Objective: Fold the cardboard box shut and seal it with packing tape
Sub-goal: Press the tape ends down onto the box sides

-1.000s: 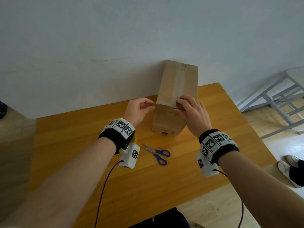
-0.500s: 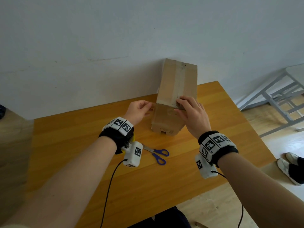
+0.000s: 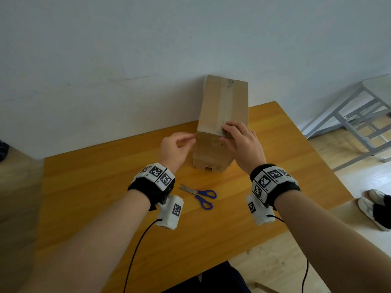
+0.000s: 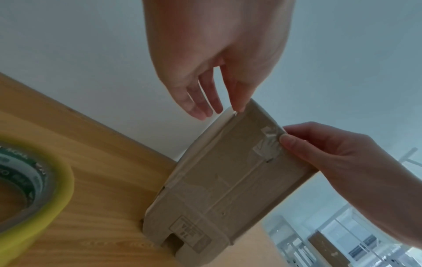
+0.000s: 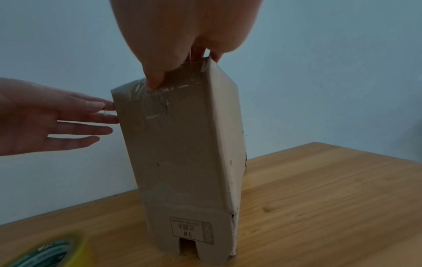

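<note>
A tall cardboard box (image 3: 222, 115) stands upright on the wooden table (image 3: 105, 187), its flaps folded shut under a strip of clear tape (image 3: 225, 104) along the top. My right hand (image 3: 241, 140) grips the near top edge, fingers over the top and thumb pressing the tape end (image 4: 268, 144) onto the front face. My left hand (image 3: 176, 144) has straight fingers whose tips touch the box's left side near the top, seen in the right wrist view too (image 5: 45, 117). The yellow-edged tape roll (image 4: 66, 180) lies on the table below my left wrist, hidden in the head view.
Blue-handled scissors (image 3: 201, 195) lie on the table in front of the box, between my wrists. The wall stands right behind the box. A grey metal frame (image 3: 359, 123) and another person's shoes (image 3: 376, 208) are on the floor to the right.
My left hand's fingers have uncurled and now reach the box's left side. My right hand has stayed on the near top edge.
</note>
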The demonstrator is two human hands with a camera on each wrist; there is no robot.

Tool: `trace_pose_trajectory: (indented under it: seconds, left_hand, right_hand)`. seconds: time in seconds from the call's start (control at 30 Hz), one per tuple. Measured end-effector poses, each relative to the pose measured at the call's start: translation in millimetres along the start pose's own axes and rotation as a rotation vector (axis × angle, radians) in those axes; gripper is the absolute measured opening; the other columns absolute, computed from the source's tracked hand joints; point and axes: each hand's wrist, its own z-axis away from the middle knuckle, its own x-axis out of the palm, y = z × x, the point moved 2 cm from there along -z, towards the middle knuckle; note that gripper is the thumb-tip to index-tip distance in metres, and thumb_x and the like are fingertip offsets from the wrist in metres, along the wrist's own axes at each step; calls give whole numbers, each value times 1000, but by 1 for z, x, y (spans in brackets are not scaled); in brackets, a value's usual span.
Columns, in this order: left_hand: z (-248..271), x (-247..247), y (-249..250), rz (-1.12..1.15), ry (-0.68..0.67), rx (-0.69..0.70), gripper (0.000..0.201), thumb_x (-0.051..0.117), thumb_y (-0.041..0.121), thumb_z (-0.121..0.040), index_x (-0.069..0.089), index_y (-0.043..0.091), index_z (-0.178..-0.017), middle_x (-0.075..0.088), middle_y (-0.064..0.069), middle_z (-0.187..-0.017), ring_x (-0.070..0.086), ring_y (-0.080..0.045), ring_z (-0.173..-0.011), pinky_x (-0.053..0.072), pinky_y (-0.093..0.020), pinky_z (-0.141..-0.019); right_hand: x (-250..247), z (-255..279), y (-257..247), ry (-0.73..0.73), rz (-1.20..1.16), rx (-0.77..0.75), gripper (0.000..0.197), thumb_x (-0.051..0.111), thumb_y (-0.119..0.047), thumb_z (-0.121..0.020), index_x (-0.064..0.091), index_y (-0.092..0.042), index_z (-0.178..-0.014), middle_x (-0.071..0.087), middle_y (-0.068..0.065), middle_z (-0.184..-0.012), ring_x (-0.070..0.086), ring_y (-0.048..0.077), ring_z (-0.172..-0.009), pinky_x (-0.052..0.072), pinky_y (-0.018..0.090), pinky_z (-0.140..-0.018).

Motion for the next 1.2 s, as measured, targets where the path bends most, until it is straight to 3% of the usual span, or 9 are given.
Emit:
trace_pose_trajectory:
  seconds: [0.17, 0.37, 0.5, 0.6, 0.7, 0.83, 0.9, 1.1, 1.2]
  left_hand:
    - [-1, 5, 5, -57, 62, 49, 19, 66, 12, -84, 71, 5, -102, 69, -9, -105, 62, -11, -94, 44, -1, -72]
    - [-11, -1, 11, -156, -70, 139, 20, 67, 9, -82, 71, 5, -102, 70, -10, -105, 61, -10, -92, 45, -11, -81]
    - [-21, -4, 16, -173, -78, 139, 18, 70, 13, -80, 72, 5, -96, 72, -9, -97, 61, -8, -83, 43, -7, -74]
    - [-25, -3, 17, -201, -124, 131, 17, 71, 16, -79, 71, 7, -94, 71, -6, -91, 62, -9, -79, 47, -11, -73]
    - [-26, -2, 18, -198, -160, 126, 22, 71, 16, -79, 62, 13, -99, 66, 3, -89, 63, -7, -80, 53, -18, -76]
    - [-26, 0, 20, -228, -226, 235, 39, 67, 12, -82, 57, 18, -119, 64, 5, -96, 61, -4, -82, 48, -8, -72]
    - [-27, 0, 19, -225, -246, 282, 37, 67, 9, -82, 60, 15, -118, 67, 1, -101, 62, -4, -84, 47, -4, -74]
    - [-34, 1, 20, -293, -273, 342, 25, 67, 11, -82, 63, 8, -107, 67, -8, -101, 64, -16, -90, 53, -24, -82]
    - [-38, 2, 21, -353, -314, 403, 20, 66, 12, -84, 63, 9, -103, 67, -6, -100, 64, -16, -90, 55, -31, -82]
  right_hand:
    - [0, 0, 0, -6, -34, 14, 32, 58, -23, -92, 60, -6, -119, 59, 11, -124, 56, 30, -113, 45, 42, -95]
    - [-1, 1, 7, 3, -34, -7, 31, 57, -23, -92, 61, -7, -118, 60, 10, -123, 57, 30, -112, 49, 43, -93]
    - [2, 2, 6, 38, -60, -14, 30, 58, -22, -91, 62, -6, -116, 61, 11, -121, 58, 31, -110, 50, 43, -91]
    - [3, 2, 7, 70, -71, -18, 28, 60, -20, -90, 64, -5, -114, 62, 12, -119, 59, 32, -108, 51, 43, -90]
    - [5, 2, 8, 83, -73, -11, 27, 62, -19, -89, 64, -4, -112, 62, 13, -117, 59, 33, -108, 50, 43, -90]
    - [6, 0, 6, 104, -70, 0, 25, 65, -20, -87, 65, -4, -106, 63, 13, -112, 60, 33, -103, 50, 44, -87]
    - [4, -3, 4, 113, -40, -2, 25, 67, -26, -85, 65, -5, -99, 63, 11, -103, 60, 31, -93, 50, 42, -80]
    - [3, -19, -4, 127, 92, 34, 40, 69, -47, -78, 57, -9, -81, 56, 9, -86, 53, 27, -77, 46, 39, -69]
    - [5, -24, -10, 108, 159, 39, 49, 68, -54, -75, 55, -9, -85, 55, 10, -88, 52, 27, -78, 46, 39, -71]
